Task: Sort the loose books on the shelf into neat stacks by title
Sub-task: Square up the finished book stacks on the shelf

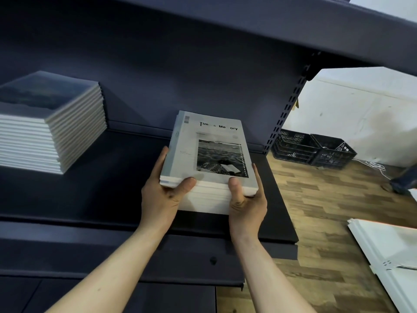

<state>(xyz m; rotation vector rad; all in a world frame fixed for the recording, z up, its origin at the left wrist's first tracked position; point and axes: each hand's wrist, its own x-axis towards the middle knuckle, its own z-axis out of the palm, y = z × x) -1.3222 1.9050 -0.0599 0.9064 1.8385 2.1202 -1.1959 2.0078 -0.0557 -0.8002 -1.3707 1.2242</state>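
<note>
Both hands are on the grey stack (pixel 208 152) of books at the right part of the shelf (pixel 90 190). The left hand (pixel 163 192) holds its left near corner: the thumb lies on the top cover and the fingers go along the spine side. The right hand (pixel 247 199) holds the right near corner in the same way, thumb on the cover, fingers curled along the right edge. So both hands are clamped on the stack, one on each side. The top book has a pale grey cover with a black-and-white photo of water and a title that reads partly as "Tim… & Me…ory". Under it I see white page edges of more books, a little uneven at the front. The stack sits on the dark shelf, near its right end, just in front of the back panel. Well apart, at the left, a second stack (pixel 47 125) stands on the same shelf; its top cover is dark and blurred, and its page edges look even. Past the shelf post, on the wooden floor (pixel 327 199), two black crates (pixel 313 150) stand side by side against the white wall. Something is inside the right crate, but I cannot tell what. White cable (pixel 375 166) lies on the floor just beside them. At the lower right some white panels (pixel 388 247) lie on the floor.
</note>
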